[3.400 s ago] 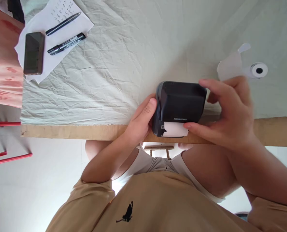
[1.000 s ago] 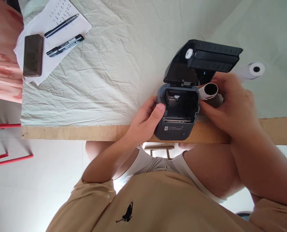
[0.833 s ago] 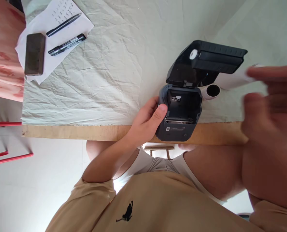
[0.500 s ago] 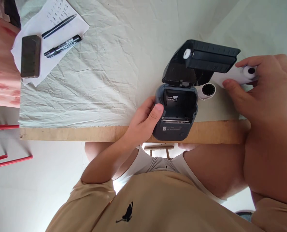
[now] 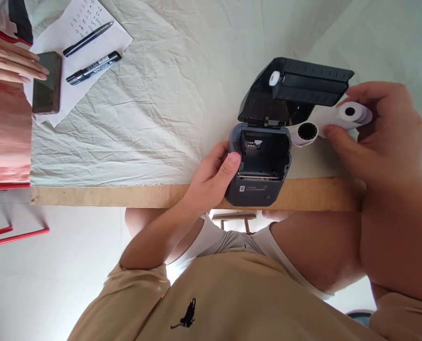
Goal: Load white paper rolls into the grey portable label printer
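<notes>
My left hand (image 5: 211,175) grips the left side of a dark portable label printer (image 5: 255,192) at the table's front edge. The printer's lid (image 5: 299,85) is swung up, so its hollow paper bay, with a small white label inside, can be seen. At the right, my right hand (image 5: 391,132) has its thumb and fingers around a white paper roll (image 5: 353,116) with a dark core hole. Between the printer and that hand, a second white roll with a black ribbed core (image 5: 306,132) lies on the cloth, partly behind the printer.
A pale green cloth (image 5: 168,113) covers the table, whose wooden edge (image 5: 108,196) runs along the front. At the left, a pen (image 5: 88,39), a black marker (image 5: 93,68) and a phone (image 5: 48,94) lie on written paper. Another person's hand (image 5: 12,61) reaches over the phone.
My right hand has shifted slightly left, bringing the paper roll closer to the printer lid. Another person's hand has come in over the phone. My left hand and the printer have stayed still.
</notes>
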{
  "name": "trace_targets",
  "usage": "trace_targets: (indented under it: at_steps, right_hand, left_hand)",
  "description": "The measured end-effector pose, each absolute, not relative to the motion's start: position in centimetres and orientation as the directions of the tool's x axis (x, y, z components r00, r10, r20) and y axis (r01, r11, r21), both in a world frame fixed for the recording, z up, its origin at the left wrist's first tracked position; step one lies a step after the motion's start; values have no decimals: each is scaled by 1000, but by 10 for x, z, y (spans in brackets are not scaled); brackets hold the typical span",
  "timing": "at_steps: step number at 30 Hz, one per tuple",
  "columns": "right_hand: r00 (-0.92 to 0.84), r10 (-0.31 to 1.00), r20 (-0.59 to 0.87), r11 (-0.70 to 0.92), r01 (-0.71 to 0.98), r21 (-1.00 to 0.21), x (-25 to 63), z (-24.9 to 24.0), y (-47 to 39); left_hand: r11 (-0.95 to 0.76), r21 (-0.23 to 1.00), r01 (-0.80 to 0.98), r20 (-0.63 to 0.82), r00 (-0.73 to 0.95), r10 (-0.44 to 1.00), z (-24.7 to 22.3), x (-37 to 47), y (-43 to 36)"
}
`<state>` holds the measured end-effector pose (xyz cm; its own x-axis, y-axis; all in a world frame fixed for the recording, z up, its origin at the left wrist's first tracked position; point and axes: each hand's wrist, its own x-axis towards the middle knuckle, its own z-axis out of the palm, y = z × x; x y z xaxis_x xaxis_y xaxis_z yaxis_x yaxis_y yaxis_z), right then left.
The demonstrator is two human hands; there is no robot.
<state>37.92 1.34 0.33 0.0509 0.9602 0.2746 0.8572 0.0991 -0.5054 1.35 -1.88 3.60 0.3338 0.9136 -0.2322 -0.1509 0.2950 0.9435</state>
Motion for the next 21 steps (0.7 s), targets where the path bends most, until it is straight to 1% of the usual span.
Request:
trace_targets:
  at_steps: [2,4,6,10,12,15,17,19,21]
  right_hand:
    - [-22,968,249,149,850,-505,379,7,12]
    - [-41,970,240,154,866,-475,380,10,14]
    - [-28,971,238,140,871,-470,380,11,15]
    - [23,971,239,109,846,-522,374,7,11]
    - [13,967,255,119,863,-492,373,3,8]
    - [-59,956,286,179,891,-417,379,-3,10]
    - [-95,950,298,212,897,-388,387,-3,14]
    - [-108,949,295,223,892,-393,391,1,16]
    - [-49,939,341,201,881,-428,389,10,11]
  left_hand:
    - [287,945,-155,-221,342,913,36,14,-19]
    - [292,945,-144,-231,338,912,36,14,-19]
    - [297,946,-130,-241,333,912,36,13,-19]
    - [288,949,-128,-233,329,915,35,13,-19]
    - [281,950,-134,-224,333,916,34,13,-18]
    - [273,952,-137,-212,347,914,34,12,-18]
    - [276,951,-141,-213,349,912,35,12,-18]
    - [277,949,-150,-212,348,913,34,13,-18]
    - [272,951,-148,-208,345,915,34,13,-18]
